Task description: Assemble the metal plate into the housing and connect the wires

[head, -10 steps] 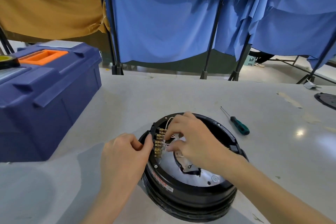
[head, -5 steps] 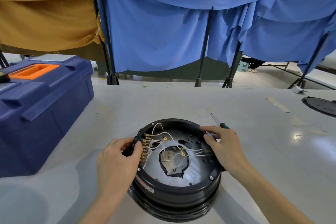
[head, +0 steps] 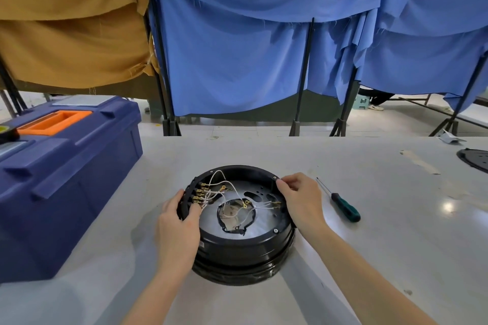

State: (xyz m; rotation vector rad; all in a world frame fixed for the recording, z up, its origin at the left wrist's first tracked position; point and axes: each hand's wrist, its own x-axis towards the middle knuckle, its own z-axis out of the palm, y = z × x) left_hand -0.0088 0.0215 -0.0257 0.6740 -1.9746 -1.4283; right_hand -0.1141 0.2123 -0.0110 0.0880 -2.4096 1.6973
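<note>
While the housing sits on the table, left hand curled round its left rim, right hand pinching the right rim, plate lying inside, wires strewn over it, screwdriver just right.

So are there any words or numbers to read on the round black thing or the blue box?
None can be read.
The small white sticker on the side of the black housing, beside the left hand: too blurred to read.
The blue toolbox: no lettering shows.
</note>
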